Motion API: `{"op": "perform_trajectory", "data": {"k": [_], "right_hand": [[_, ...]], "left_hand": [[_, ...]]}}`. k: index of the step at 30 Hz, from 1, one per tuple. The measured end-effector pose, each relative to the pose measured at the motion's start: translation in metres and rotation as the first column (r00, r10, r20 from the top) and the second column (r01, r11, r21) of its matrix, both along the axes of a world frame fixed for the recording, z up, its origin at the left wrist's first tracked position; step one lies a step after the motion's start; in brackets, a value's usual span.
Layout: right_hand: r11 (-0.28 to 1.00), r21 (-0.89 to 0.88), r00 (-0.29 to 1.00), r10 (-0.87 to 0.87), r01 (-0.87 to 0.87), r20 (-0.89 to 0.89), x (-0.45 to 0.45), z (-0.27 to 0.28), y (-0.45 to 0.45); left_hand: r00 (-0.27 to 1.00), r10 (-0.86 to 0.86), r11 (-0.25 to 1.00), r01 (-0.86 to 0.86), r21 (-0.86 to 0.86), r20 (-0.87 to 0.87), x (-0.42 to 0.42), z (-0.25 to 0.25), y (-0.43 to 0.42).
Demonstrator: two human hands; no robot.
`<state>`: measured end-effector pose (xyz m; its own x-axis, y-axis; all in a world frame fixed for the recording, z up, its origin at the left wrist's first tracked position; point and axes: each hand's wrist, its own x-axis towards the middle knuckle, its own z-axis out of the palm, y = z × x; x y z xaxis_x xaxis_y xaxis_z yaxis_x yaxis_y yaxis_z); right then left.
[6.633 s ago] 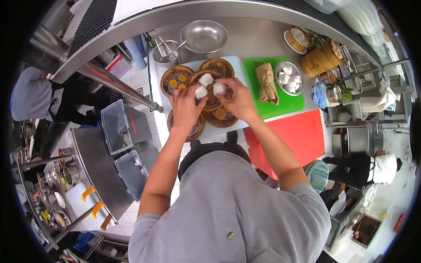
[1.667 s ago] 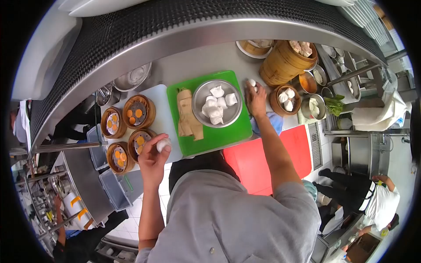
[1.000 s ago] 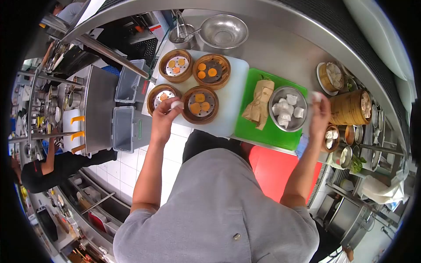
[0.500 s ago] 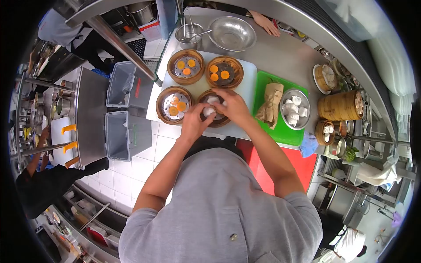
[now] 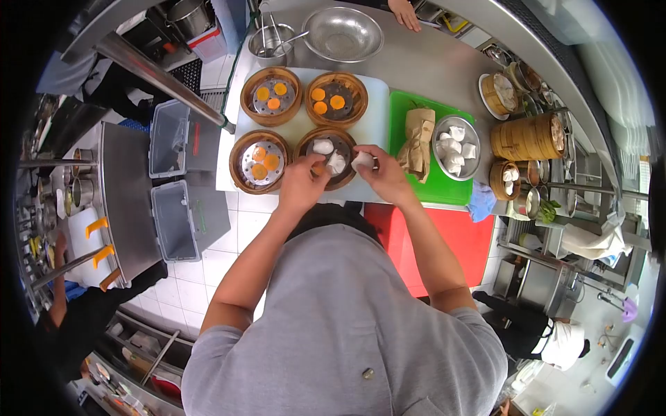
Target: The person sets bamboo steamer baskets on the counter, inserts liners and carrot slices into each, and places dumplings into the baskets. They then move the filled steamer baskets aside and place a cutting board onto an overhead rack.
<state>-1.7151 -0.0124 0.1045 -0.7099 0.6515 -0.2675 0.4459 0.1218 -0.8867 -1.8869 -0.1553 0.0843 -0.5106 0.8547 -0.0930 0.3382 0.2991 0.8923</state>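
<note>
Right hand (image 5: pixel 390 182) gripping a white dumpling (image 5: pixel 363 161) by fingertips, just off the right side of my near bamboo steamer (image 5: pixel 325 130). Left hand (image 5: pixel 300 186) at that steamer's left side, fingers bent beside the two dumplings (image 5: pixel 322 146) inside – can't tell if they're touching one.

Dumpling looks light and soft, skin probably thin, maybe tacky; I'd expect it to dent or tear if squeezed. Best hold: low on the sides, thumb opposite fingers, light pressure.

Three other steamers (image 5: pixel 236 161) hold orange slices on perforated liners; all four stand on a white board (image 5: pixel 374 125) on the steel tabletop (image 5: pixel 424 69). To the right, a green board (image 5: pixel 451 192) carries a paper parcel (image 5: pixel 417 144) and a metal bowl (image 5: pixel 471 129) with more dumplings. Tiled floor (image 5: pixel 236 239), busy kitchen – a co-worker's hand (image 5: pixel 404 15) at the tabletop's far side.
</note>
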Motion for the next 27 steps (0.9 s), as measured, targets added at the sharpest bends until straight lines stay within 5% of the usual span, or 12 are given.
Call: {"op": "perform_trajectory", "data": {"k": [5, 8, 11, 15, 27], "right_hand": [[0.984, 0.111, 0.988, -0.133, 0.141, -0.074, 0.003, -0.018, -0.006], [0.983, 0.019, 0.974, -0.179, 0.183, -0.138, 0.003, -0.015, -0.003], [0.966, 0.154, 0.972, -0.183, 0.206, -0.15, 0.001, -0.017, 0.001], [0.959, 0.222, 0.983, -0.158, 0.176, -0.098, -0.007, -0.014, 0.003], [0.918, 0.36, 0.985, 0.168, -0.168, 0.03, -0.036, -0.027, 0.005]], "left_hand": [[0.949, 0.052, 0.993, -0.082, -0.085, -0.312, 0.013, 0.008, 0.015], [0.926, -0.017, 0.972, -0.074, -0.225, -0.378, 0.023, 0.015, 0.022], [0.893, -0.041, 0.957, -0.094, -0.273, -0.448, 0.029, 0.002, 0.024], [0.87, 0.056, 0.987, -0.124, -0.107, -0.489, 0.032, 0.003, 0.014], [0.735, 0.056, 0.979, -0.171, -0.106, -0.676, 0.028, 0.005, -0.003]]}}
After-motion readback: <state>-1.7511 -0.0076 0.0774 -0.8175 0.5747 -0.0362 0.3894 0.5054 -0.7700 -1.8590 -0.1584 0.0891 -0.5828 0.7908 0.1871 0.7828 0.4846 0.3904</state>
